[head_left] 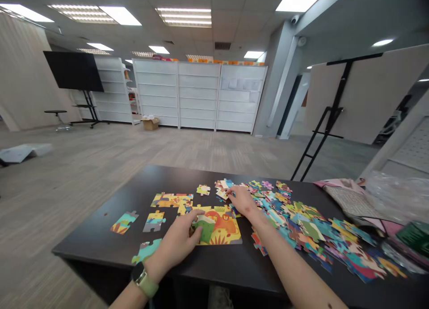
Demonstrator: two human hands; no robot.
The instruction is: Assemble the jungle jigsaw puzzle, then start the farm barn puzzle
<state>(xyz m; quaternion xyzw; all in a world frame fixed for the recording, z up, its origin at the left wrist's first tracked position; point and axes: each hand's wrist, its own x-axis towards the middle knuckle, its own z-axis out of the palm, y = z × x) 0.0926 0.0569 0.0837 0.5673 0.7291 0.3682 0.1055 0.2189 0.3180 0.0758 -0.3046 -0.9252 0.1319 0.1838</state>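
Note:
My left hand, with a watch on the wrist, holds a green puzzle piece between thumb and fingers. That piece is over the left part of a joined puzzle section showing orange lions on yellow. Farther back, my right hand has its fingers bent together at the edge of a small group of puzzle pieces, with a pale piece at the fingertips. Another joined yellow strip lies beyond my left hand. Several loose pieces, among them a teal one and a grey-yellow one, lie to the left.
A large heap of mixed puzzle pieces spreads over the right side of the dark table. A patterned bag and clear plastic wrapping sit at the right edge. Beyond stand an easel-like board stand and white shelves.

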